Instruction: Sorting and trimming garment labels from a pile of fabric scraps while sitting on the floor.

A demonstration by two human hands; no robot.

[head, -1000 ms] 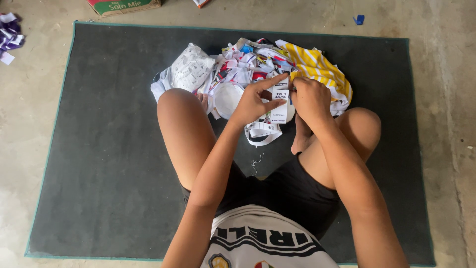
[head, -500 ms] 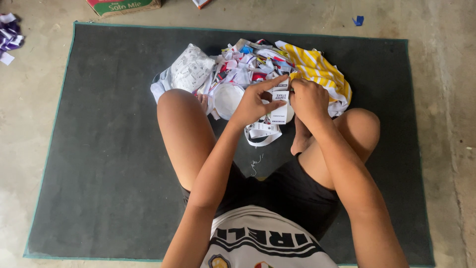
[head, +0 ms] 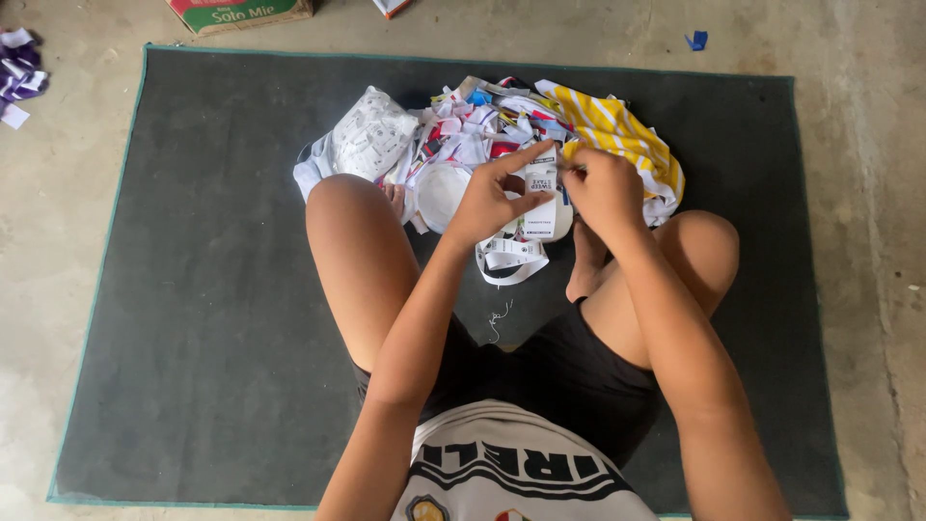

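I pinch a small white fabric label (head: 542, 198) by its edges between my left hand (head: 492, 198) and right hand (head: 606, 188), above the scrap pile (head: 482, 130); it looks light, limp, easily creased.

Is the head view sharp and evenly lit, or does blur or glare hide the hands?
Head view: soft, even light, no glare, only faint shadows under the legs; the left hand, right hand and white label strip between them are sharp; mat edges bow slightly.
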